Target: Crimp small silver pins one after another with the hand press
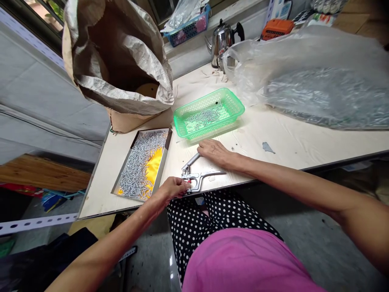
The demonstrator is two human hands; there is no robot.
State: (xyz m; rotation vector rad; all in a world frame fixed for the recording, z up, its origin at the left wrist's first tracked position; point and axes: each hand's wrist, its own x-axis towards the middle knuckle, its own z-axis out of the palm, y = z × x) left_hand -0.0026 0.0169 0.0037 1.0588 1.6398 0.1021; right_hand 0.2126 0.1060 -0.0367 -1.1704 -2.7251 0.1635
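Observation:
A metal hand press tool lies near the front edge of the pale table. My left hand is closed in a pinch at the tool's jaw end, fingertips on a tiny part too small to name. My right hand rests palm down on the tool's upper lever, fingers curled over it. Left of the tool lies a flat metal tray with many small silver screws and a yellow patch. Behind my right hand stands a green plastic basket with more small silver parts.
A large open paper sack stands at the table's back left. A big clear plastic bag full of shiny parts covers the right side. A steel kettle, a blue basket and an orange box sit along the back.

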